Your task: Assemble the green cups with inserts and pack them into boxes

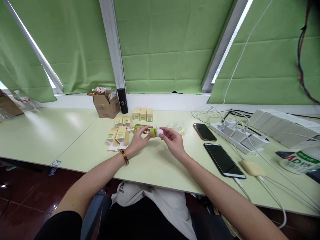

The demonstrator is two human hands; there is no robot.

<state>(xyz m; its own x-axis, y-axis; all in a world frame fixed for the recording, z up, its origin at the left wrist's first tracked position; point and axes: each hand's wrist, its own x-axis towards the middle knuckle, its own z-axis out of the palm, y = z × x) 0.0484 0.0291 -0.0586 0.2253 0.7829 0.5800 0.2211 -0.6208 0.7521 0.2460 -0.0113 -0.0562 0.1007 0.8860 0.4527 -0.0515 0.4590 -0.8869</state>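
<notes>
Green blinds back a pale desk (160,166); above it, left hand (139,140) and right hand (172,140) each pinch one end of a small green-and-white bottle (157,132), steadying it beside tan boxes (120,135) and two phones (223,160)

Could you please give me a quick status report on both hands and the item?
Both hands up over the desk. Left hand and right hand jointly grip small green bottle, white cap toward the right hand. Small boxes just left; nothing obstructing.
</notes>
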